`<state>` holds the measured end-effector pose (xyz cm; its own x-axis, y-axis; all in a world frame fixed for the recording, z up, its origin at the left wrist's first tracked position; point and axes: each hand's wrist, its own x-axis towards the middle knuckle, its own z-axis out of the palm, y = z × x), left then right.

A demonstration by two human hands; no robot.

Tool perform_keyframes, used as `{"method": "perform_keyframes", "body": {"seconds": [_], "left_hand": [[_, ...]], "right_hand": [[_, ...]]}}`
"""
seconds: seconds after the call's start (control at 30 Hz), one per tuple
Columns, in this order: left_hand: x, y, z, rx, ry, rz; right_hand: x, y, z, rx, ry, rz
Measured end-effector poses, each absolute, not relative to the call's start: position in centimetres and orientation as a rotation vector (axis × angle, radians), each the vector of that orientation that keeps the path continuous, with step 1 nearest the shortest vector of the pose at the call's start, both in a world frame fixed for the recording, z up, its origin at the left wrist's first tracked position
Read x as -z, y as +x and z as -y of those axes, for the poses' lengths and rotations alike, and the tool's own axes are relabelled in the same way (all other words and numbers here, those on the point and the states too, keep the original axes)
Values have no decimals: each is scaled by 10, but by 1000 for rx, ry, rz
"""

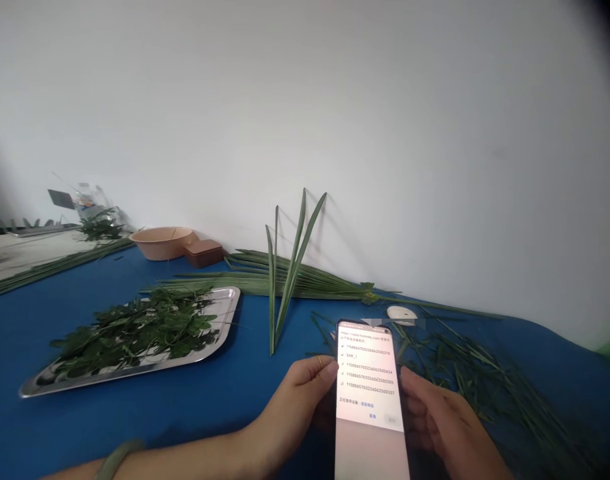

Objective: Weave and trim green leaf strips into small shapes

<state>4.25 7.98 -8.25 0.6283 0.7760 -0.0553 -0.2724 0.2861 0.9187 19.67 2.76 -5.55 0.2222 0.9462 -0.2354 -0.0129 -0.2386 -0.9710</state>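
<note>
Head view shows, low and right of the middle of the frame, a slim smartphone (367, 393) with a lit white screen, held upright above the blue cloth-covered surface (185, 400). The left hand (295, 400) is curled around its left edge, the fingers pressed together against the side. The right hand (445, 420) closes on the right edge in the same way; where its thumb lies I cannot tell.

On the screen is a list of long numbers with two small buttons under it. I think the grip should be firm on both edges while one thumb taps, because the rows are narrow and close together, so a wrong row is easy to touch.

Left of the hands lies a flat steel tray (225, 313) heaped with small dark green leaves (135, 330). Behind the smartphone, long green palm fronds (295, 280) lie along the white wall. A small white oval object (402, 315) rests just beyond its top edge.
</note>
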Motion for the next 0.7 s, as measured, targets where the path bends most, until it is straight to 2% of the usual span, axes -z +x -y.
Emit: {"method": "perform_keyframes", "body": {"seconds": [0.7], "left_hand": [[84,44,-80,-727,1103,-579]], "right_hand": [[45,192,-27,-1224,-1456,776]]}}
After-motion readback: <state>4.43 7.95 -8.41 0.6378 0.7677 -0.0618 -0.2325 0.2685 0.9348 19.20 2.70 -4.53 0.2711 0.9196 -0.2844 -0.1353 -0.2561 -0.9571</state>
